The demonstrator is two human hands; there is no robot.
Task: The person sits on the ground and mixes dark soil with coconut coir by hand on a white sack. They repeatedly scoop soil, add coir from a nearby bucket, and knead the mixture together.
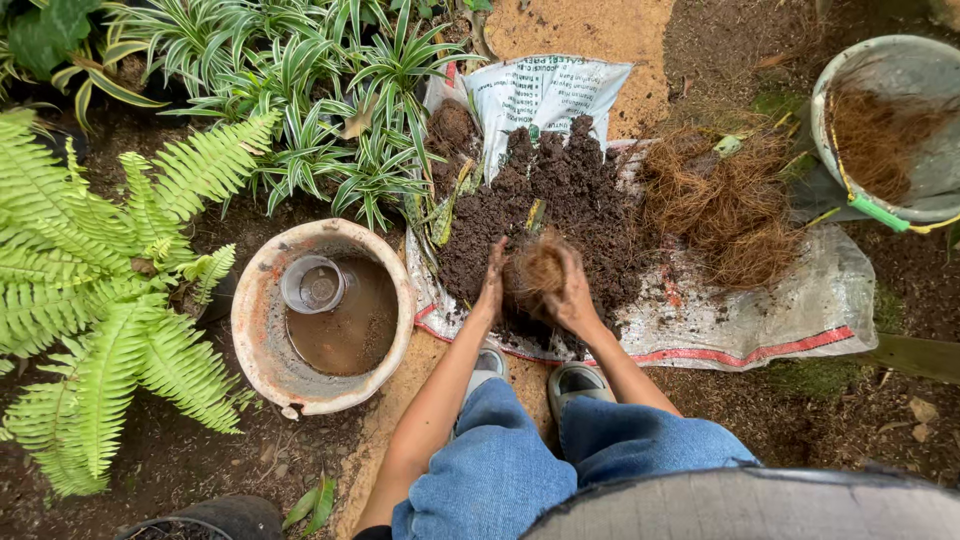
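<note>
A ball of brown coconut fibre point(537, 270) sits just below the centre of the view, pressed between both hands over the near edge of a heap of dark soil point(560, 200). The left hand point(492, 285) cups its nine o'clock side with fingers curved and close together; the right hand point(575, 290) wraps its three o'clock side the same way — half-closed, palms inward, so the loose strands stay packed as a lump and any crumbs fall back on the heap.

The soil lies on a flattened white sack point(760, 310), which keeps it off the ground. At two o'clock from the ball a loose pile of the same fibre point(725, 205) rests on the sack, within arm's reach, and farther at two o'clock a grey bucket point(900, 110) holds more.

At nine o'clock stands a worn pale tub point(262, 330) of muddy water with a clear plastic cup point(313, 285) in it. Ferns point(100, 300) and striped-leaf plants point(330, 90) fill ten to eleven o'clock.
</note>
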